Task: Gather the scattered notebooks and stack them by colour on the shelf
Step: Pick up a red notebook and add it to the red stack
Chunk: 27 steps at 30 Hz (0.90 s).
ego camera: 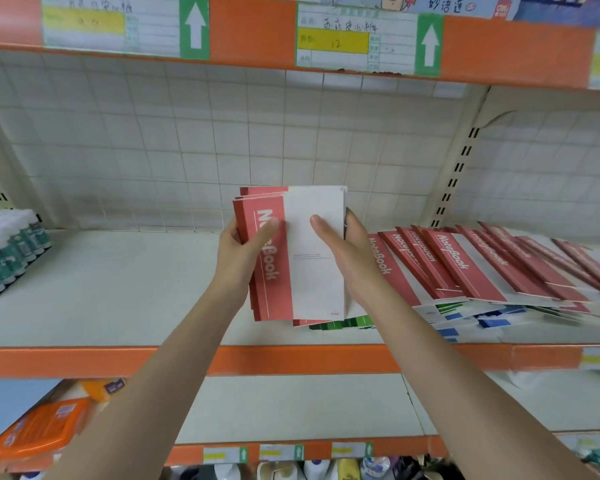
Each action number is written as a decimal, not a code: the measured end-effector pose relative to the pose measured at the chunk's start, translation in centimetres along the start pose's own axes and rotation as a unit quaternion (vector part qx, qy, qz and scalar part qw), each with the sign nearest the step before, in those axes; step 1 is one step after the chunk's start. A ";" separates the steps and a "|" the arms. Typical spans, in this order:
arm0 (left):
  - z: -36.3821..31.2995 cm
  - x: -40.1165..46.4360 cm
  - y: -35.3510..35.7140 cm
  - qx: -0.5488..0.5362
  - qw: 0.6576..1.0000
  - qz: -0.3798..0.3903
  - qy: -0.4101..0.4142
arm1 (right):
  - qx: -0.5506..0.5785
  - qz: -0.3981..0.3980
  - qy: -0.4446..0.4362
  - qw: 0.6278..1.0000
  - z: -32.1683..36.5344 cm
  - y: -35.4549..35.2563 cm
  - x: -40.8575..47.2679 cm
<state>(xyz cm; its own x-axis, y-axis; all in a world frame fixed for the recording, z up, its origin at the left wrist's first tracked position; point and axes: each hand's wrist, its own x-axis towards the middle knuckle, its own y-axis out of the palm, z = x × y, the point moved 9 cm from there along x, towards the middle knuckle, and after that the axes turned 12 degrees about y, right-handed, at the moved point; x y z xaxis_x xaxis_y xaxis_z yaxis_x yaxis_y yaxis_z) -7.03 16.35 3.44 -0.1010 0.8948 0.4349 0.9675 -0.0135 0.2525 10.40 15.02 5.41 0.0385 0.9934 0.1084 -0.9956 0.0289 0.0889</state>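
Both hands clamp a bundle of red notebooks point(288, 258) above the middle of the shelf point(118, 289): the left hand point(246, 251) pinches its left side, the right hand point(347, 254) its right. More red notebooks point(465, 268) lie scattered toward the shelf's right edge.

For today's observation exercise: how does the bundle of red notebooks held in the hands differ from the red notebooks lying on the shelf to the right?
The held bundle is squared up and raised upright; the shelf notebooks lie fanned out and overlapping. The left hand and right hand grip the held bundle; nothing touches the shelf notebooks. The shelf notebooks lie over green and blue notebooks. Both sets share red-and-white covers lettered "NoteBook".
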 end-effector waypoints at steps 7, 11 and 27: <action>2.7 -1.9 0.1 0.003 0.998 -0.046 -0.040 | -0.019 -0.018 -0.006 1.000 -1.3 -0.1 -0.5; 1.1 -0.8 0.9 -0.001 0.999 -0.033 -0.006 | -0.012 -0.010 -0.073 0.997 1.3 -0.2 -0.6; 5.5 -3.1 1.5 0.050 0.993 0.013 -0.104 | -0.112 -0.063 0.011 0.992 -4.1 -2.1 -0.8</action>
<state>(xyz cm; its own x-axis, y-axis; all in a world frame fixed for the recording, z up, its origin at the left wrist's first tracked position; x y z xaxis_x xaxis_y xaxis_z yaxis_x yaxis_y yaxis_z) -3.99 16.04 -2.31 -0.0353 0.9675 0.2505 0.9884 -0.0032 0.1517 12.14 14.57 1.06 0.1641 0.9825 0.0887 -0.9772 0.1742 -0.1215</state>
